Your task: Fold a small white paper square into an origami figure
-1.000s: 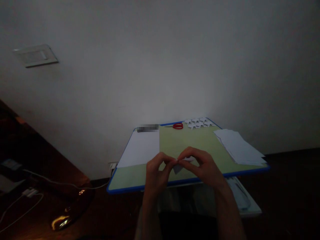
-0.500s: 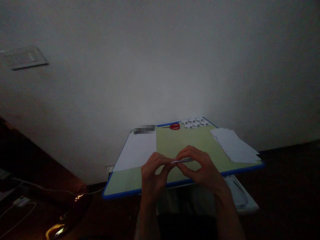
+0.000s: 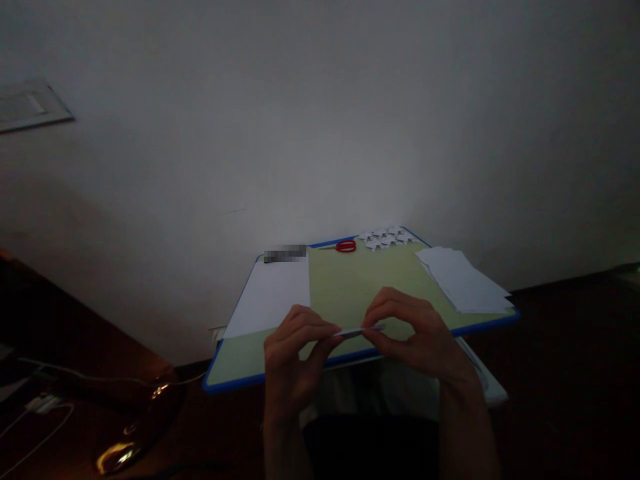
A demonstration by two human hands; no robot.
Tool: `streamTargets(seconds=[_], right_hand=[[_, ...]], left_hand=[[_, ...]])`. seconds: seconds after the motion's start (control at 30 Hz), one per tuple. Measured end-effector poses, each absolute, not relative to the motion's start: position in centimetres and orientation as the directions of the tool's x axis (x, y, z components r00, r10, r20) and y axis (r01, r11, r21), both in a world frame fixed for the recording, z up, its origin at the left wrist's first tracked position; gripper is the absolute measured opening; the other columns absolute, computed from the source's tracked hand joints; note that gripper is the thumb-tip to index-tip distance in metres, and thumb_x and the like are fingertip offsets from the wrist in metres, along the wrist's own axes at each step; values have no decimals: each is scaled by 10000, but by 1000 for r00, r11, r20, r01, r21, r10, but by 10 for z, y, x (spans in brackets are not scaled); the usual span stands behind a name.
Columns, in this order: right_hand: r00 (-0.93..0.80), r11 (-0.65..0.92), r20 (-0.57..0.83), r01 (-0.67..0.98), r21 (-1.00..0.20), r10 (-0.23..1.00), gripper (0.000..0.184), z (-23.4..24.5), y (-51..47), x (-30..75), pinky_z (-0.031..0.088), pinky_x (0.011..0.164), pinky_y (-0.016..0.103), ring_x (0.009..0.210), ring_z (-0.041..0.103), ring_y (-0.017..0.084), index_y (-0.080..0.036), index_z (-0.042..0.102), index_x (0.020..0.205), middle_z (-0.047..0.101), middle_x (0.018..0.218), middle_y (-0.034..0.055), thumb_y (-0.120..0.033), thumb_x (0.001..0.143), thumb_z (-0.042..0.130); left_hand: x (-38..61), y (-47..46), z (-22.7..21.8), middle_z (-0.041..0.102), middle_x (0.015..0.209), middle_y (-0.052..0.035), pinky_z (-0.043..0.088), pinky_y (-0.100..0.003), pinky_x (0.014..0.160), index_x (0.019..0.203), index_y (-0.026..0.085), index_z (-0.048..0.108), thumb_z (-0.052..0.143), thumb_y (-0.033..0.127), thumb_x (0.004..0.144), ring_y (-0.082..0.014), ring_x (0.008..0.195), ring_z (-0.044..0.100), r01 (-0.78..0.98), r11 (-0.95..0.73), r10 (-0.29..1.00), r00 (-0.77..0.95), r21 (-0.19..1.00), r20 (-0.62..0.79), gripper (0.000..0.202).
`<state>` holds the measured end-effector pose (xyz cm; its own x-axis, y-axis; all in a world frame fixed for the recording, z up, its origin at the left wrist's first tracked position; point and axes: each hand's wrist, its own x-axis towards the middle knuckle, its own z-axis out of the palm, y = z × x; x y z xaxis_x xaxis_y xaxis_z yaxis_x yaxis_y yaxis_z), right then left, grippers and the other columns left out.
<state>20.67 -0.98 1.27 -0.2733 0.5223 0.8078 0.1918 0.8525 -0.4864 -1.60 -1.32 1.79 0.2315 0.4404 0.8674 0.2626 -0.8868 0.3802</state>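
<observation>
A small piece of white paper (image 3: pixel 351 332), seen nearly edge-on, is held above the near edge of the table (image 3: pixel 345 273). My left hand (image 3: pixel 297 350) pinches its left end between thumb and fingers. My right hand (image 3: pixel 413 330) pinches it toward the right, with a bit of paper showing past the fingertips. Whether the piece is folded, and its full outline, I cannot tell. Several white paper stars (image 3: pixel 385 237) lie in rows at the table's far right corner. Red-handled scissors (image 3: pixel 346 246) rest to the left of them.
A large white sheet (image 3: pixel 275 293) covers the table's left side, with a blurred-out dark object (image 3: pixel 285 253) at its far end. Stacked white paper (image 3: pixel 463 280) lies on the right. The wall (image 3: pixel 320 120) stands behind the table. A cable (image 3: pixel 100 377) runs at lower left.
My hands have moved apart, the left one leftward and the right one rightward, and more of the paper shows between them. The view has shifted slightly.
</observation>
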Motion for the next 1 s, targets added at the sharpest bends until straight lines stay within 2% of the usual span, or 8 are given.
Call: streamTargets(seconds=[0.17,0.33,0.53,0.67,0.77,0.9,0.93,1.0], right_hand=[[-258,845,807,231,-482,530,88,13,-12,215,519,726,318,801,651,162,-206,705,939,699,853,17,-140,917,759],[-239,843,811,217,-492,535,95,11,-12,222,535,730,318,824,666,165,-213,732,974,716,874,21,-138,923,764],[-202,849,833,253,-463,515,128,6,-8,229,524,720,335,791,674,173,-241,780,993,738,848,11,-141,913,782],[-165,838,840,301,-455,516,106,7,-7,227,509,739,350,784,674,173,-243,766,953,747,844,2,-150,908,791],[-181,802,805,346,-486,566,85,10,-9,219,501,817,381,840,671,185,-243,738,937,739,874,2,-165,928,771],[-257,780,757,394,-485,601,253,12,-9,204,466,961,440,1004,663,222,-254,722,1146,748,1049,26,-175,913,782],[-270,787,758,388,-480,594,253,12,-8,201,468,945,431,990,662,219,-256,724,1155,751,1034,23,-183,920,778],[-271,804,770,355,-478,577,141,11,-5,197,474,870,398,897,661,201,-257,746,1070,750,932,5,-202,941,763]], left_hand=[[-15,-12,17,737,810,11,508,-308,697,913,202,741,804,18,845,-150,780,630,238,-890,440,229,388,868,206],[-9,-13,18,718,796,14,487,-292,676,891,195,717,810,59,857,-142,749,622,248,-872,471,192,422,861,169],[-2,-11,15,662,739,18,449,-275,648,860,196,697,784,129,902,-142,714,586,296,-853,491,180,429,852,118],[-3,-7,12,648,745,21,445,-276,674,860,200,686,773,114,906,-145,724,576,343,-839,497,171,422,850,131],[-7,-6,11,624,747,24,447,-266,659,845,202,673,756,105,913,-143,716,577,371,-808,538,149,457,830,145],[-13,-8,14,607,734,28,456,-266,657,835,203,676,757,113,914,-144,709,582,414,-781,568,162,467,807,144],[-13,-9,15,609,730,27,459,-267,656,834,203,682,756,120,917,-145,708,584,415,-783,569,179,463,802,139],[-12,-10,18,630,731,22,471,-271,657,842,205,700,764,149,919,-149,711,597,413,-793,562,210,449,800,114]])
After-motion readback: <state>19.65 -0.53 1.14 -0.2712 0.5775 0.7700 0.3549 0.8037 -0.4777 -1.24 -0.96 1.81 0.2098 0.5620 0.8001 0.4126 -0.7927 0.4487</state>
